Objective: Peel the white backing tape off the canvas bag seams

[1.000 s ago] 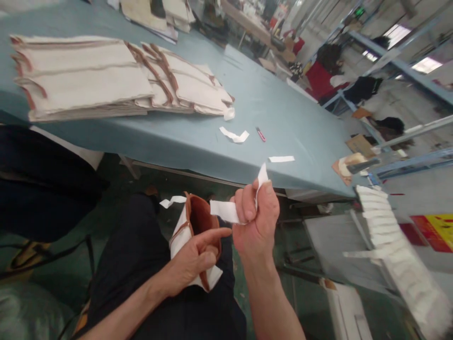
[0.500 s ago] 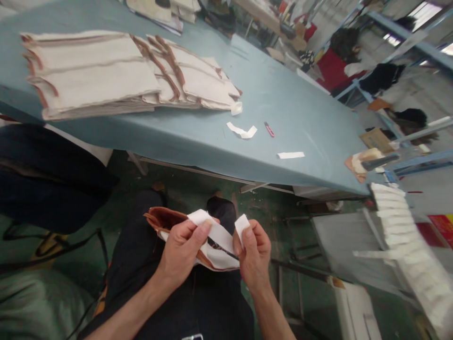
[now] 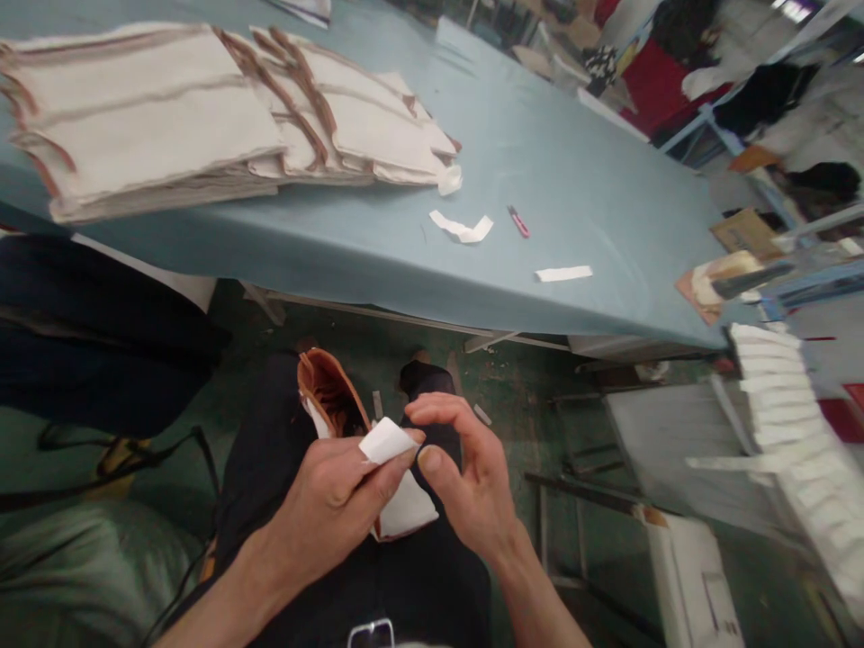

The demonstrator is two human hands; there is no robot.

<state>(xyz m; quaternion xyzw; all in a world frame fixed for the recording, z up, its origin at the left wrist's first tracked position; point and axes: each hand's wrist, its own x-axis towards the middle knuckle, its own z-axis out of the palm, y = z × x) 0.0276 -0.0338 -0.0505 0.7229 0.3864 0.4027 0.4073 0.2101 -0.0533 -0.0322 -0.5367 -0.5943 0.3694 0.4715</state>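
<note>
left hand (image 3: pixel 330 504) pinches white strip (image 3: pixel 386 441) | right hand (image 3: pixel 465 477) beside, fingers spread

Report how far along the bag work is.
Done, by the look of it: a stack of canvas bags on the table. In hand: left hand pinches a white strip against one bag on the lap; right hand open beside it. Left: loose strips on the table.

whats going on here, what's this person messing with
A seated person works over their lap. The left hand pinches a small white strip against a cream canvas piece with brown trim. The right hand is open beside it, thumb close to the strip. On the blue table ahead lie stacks of similar canvas pieces, loose white strips and a small red tool.
</note>
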